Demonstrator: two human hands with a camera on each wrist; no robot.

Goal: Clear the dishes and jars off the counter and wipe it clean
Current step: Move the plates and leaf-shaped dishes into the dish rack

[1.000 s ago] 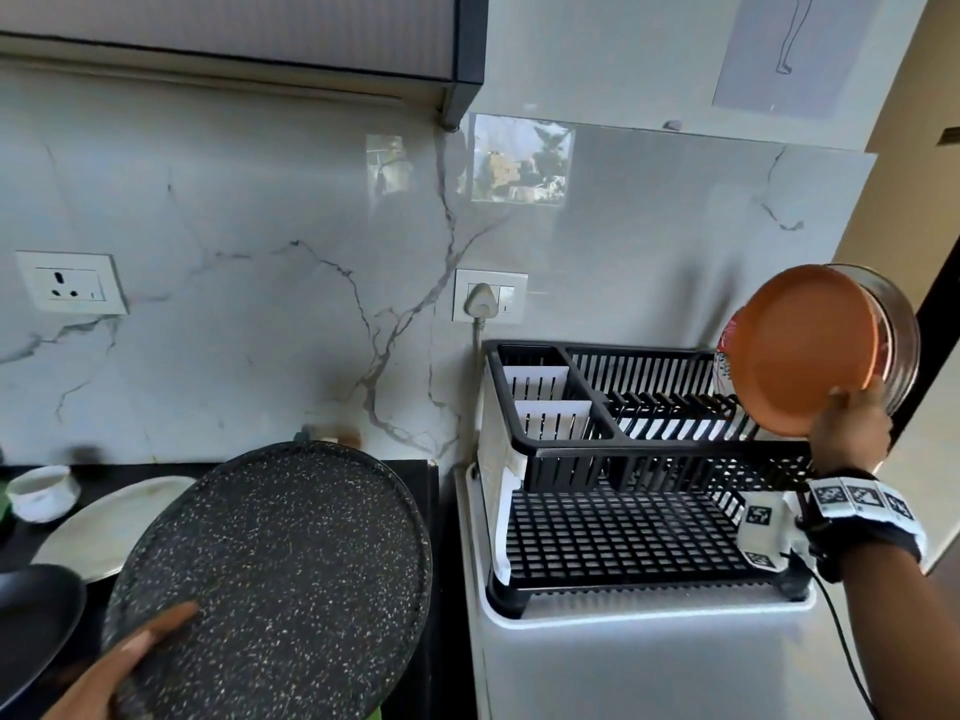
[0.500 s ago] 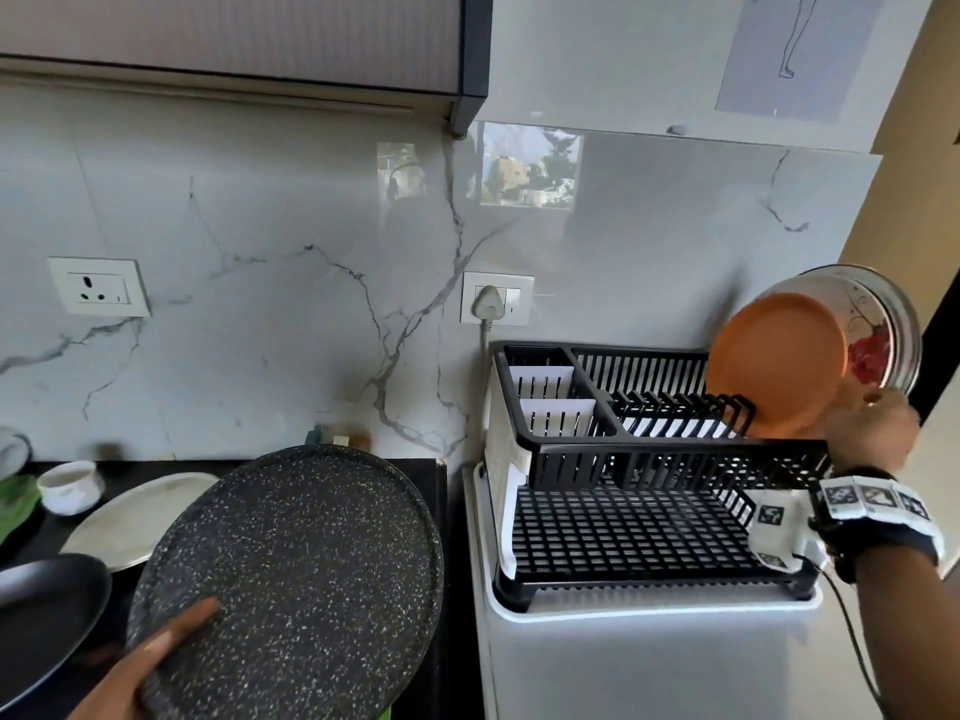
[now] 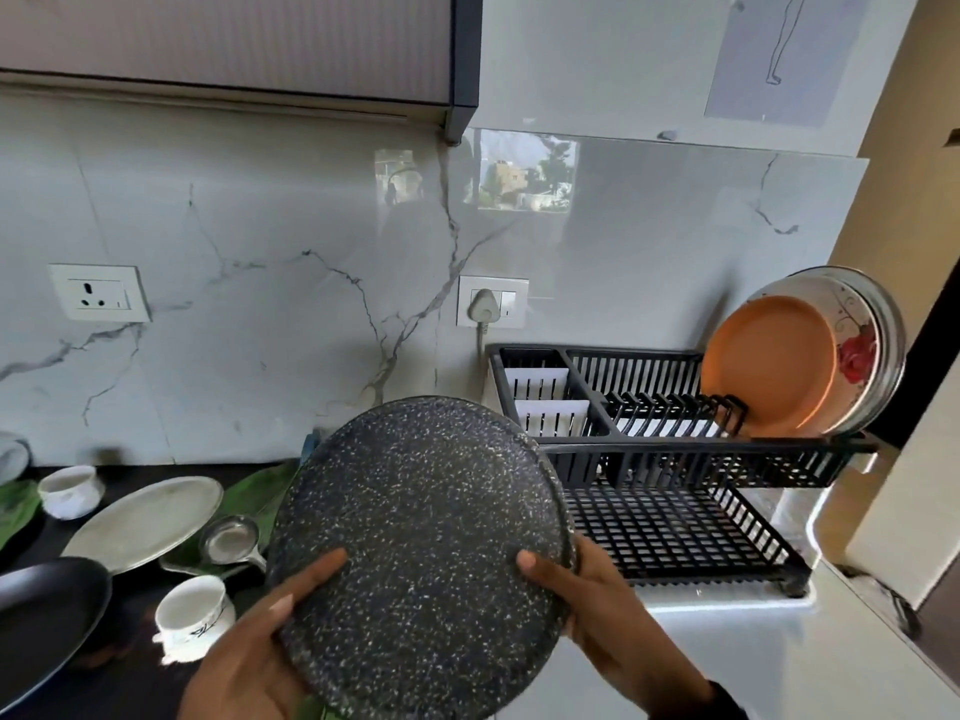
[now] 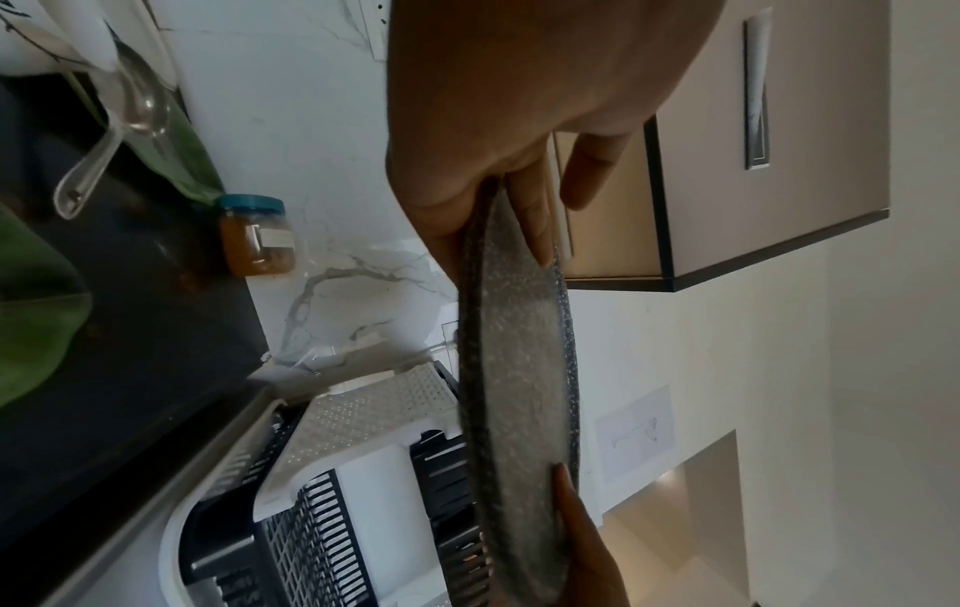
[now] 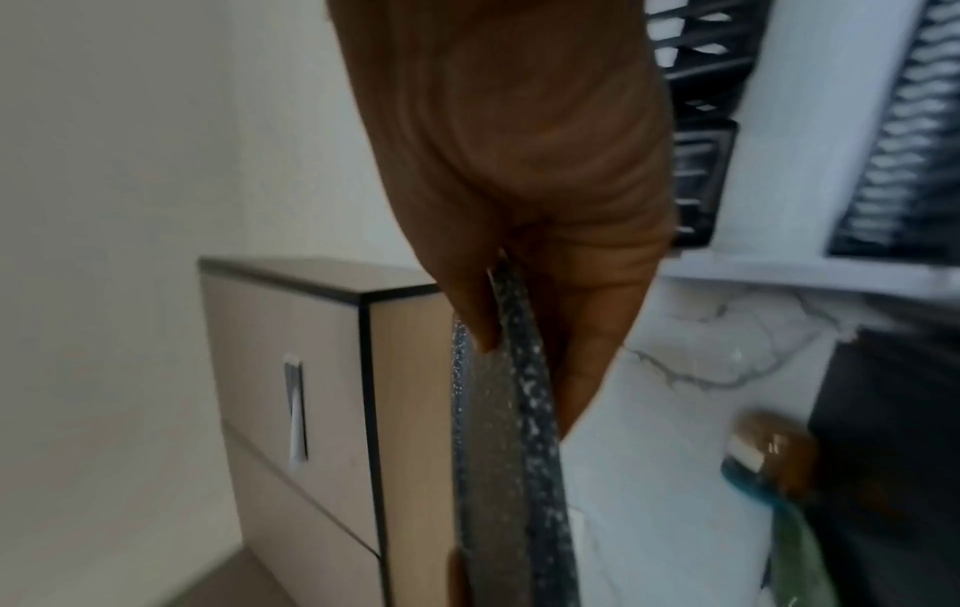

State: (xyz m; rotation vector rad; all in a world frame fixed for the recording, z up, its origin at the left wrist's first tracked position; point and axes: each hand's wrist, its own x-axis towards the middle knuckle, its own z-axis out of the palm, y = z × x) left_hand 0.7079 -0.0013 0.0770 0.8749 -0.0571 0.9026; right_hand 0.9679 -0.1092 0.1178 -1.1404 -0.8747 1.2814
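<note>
Both the left hand [image 3: 254, 662] and the right hand [image 3: 597, 610] grasp the round black speckled pan [image 3: 421, 553], in front of the black plastic dish rack [image 3: 675, 459]. It could knock the orange plate [image 3: 774, 366] if swung wide.

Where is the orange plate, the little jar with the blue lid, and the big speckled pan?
orange plate [image 3: 774, 363]: head view, middle of its flat face, standing in the rack.
jar [image 4: 258, 242]: left wrist view, its amber glass body below the blue lid.
speckled pan [image 3: 421, 543]: head view, centre of its dark speckled surface.
</note>
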